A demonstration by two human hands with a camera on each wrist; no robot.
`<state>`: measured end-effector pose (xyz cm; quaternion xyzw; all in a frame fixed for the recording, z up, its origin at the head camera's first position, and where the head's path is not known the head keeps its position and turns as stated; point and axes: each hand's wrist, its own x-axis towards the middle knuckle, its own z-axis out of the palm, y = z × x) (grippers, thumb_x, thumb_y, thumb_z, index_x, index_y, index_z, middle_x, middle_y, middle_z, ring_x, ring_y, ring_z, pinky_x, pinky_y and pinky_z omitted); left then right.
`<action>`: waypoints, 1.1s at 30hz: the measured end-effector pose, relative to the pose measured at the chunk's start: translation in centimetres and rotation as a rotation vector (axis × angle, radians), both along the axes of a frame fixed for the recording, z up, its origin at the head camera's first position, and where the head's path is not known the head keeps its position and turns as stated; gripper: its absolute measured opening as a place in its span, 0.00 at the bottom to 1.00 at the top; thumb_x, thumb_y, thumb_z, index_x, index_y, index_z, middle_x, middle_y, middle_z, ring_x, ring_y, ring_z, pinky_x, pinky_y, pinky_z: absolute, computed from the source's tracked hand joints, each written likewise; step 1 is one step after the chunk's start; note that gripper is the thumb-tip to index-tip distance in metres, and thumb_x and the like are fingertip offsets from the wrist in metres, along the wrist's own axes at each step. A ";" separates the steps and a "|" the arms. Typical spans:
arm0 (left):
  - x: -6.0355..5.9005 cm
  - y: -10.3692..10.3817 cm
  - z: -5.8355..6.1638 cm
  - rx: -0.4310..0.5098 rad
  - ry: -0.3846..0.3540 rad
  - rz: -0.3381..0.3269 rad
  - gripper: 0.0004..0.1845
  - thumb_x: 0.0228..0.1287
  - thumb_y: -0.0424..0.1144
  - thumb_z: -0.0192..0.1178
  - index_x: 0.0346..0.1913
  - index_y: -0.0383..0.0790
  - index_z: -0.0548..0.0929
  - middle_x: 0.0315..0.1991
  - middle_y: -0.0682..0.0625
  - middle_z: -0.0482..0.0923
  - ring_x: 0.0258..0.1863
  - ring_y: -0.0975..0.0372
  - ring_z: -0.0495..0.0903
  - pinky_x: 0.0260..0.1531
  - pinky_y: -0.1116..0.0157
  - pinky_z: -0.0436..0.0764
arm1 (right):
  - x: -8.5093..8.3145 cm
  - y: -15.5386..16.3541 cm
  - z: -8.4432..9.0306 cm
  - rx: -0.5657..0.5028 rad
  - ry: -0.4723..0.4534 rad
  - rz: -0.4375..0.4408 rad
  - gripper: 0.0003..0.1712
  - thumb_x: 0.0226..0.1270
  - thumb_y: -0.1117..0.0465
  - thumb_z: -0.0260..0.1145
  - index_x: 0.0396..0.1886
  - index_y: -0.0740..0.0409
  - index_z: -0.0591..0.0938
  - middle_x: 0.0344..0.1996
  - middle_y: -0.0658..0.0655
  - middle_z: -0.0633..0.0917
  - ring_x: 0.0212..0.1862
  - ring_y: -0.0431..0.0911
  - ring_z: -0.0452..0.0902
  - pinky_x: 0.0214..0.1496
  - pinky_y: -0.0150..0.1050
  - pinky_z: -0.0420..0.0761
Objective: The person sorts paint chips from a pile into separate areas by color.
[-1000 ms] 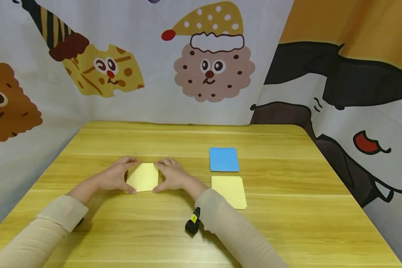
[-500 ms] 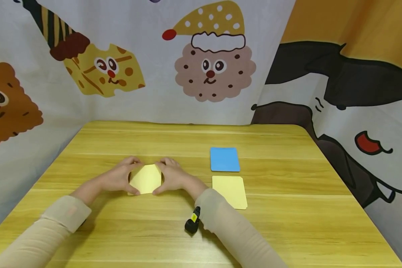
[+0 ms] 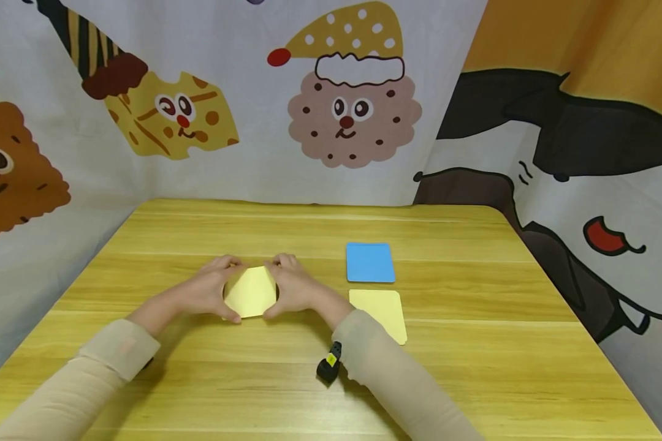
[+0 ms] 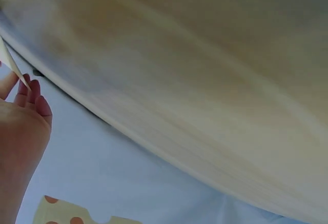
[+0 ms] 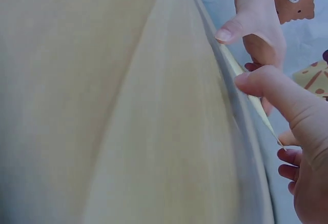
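A pale yellow square sheet of paper (image 3: 251, 293) is held between both hands, left of the table's middle. My left hand (image 3: 212, 291) grips its left edge, thumb at the near corner and fingers at the far one. Opposite it, my right hand (image 3: 296, 289) grips the right edge the same way. In the right wrist view the paper (image 5: 260, 112) shows edge-on as a thin strip, with the right thumb (image 5: 256, 82) on one face and fingertips behind. The left wrist view catches only a corner of the paper (image 4: 11, 66) beside the fingers.
Right of the hands, a blue square (image 3: 370, 262) lies on the wooden table (image 3: 474, 367). Just nearer is another yellow square (image 3: 383, 312), partly covered by the right sleeve (image 3: 397, 373). A black wrist device (image 3: 329, 365) hangs under that sleeve. A printed curtain (image 3: 209, 177) stands behind the table.
Both hands have shifted a little to the right together, carrying the yellow paper between them. The blue square and the other yellow square have stayed in place.
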<state>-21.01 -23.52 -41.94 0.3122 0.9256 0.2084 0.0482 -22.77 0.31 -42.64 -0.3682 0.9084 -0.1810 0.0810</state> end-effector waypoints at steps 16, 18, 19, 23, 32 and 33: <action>0.9 5.3 1.5 0.031 0.069 -0.009 0.61 0.33 0.59 0.77 0.70 0.33 0.62 0.61 0.44 0.63 0.59 0.52 0.61 0.54 0.43 0.64 | 1.2 6.1 2.3 -0.071 -0.036 -0.026 0.64 0.44 0.42 0.77 0.75 0.62 0.53 0.65 0.59 0.59 0.66 0.50 0.51 0.62 0.47 0.65; 0.9 6.1 1.7 0.028 0.083 -0.015 0.60 0.33 0.60 0.77 0.70 0.33 0.63 0.60 0.45 0.63 0.58 0.53 0.62 0.54 0.45 0.65 | 1.4 7.0 2.6 -0.079 -0.031 -0.027 0.64 0.44 0.42 0.77 0.75 0.62 0.54 0.65 0.59 0.60 0.66 0.51 0.51 0.62 0.48 0.65; 0.9 6.5 1.8 0.027 0.089 -0.017 0.60 0.33 0.60 0.77 0.70 0.33 0.63 0.60 0.45 0.64 0.57 0.54 0.63 0.54 0.46 0.66 | 1.5 7.4 2.7 -0.080 -0.027 -0.030 0.64 0.44 0.41 0.77 0.75 0.62 0.54 0.64 0.58 0.60 0.66 0.51 0.51 0.61 0.48 0.66; 1.0 8.1 1.9 0.022 0.102 -0.032 0.60 0.34 0.61 0.75 0.70 0.33 0.63 0.59 0.45 0.64 0.56 0.54 0.63 0.54 0.48 0.66 | 1.9 9.1 3.2 -0.079 -0.018 -0.040 0.64 0.43 0.42 0.78 0.74 0.62 0.55 0.64 0.59 0.61 0.65 0.51 0.53 0.60 0.48 0.66; 1.3 12.0 2.2 0.027 0.132 -0.065 0.60 0.34 0.64 0.73 0.70 0.32 0.63 0.60 0.45 0.64 0.57 0.55 0.63 0.56 0.51 0.65 | 3.1 13.0 3.8 -0.073 0.013 -0.078 0.63 0.41 0.43 0.79 0.74 0.62 0.58 0.64 0.60 0.62 0.65 0.52 0.53 0.60 0.51 0.67; 1.3 12.3 2.2 0.025 0.137 -0.071 0.60 0.34 0.64 0.73 0.70 0.32 0.64 0.60 0.45 0.64 0.57 0.55 0.63 0.56 0.51 0.65 | 3.2 13.3 3.8 -0.072 0.020 -0.078 0.63 0.40 0.43 0.79 0.73 0.63 0.59 0.64 0.60 0.62 0.65 0.53 0.53 0.59 0.51 0.67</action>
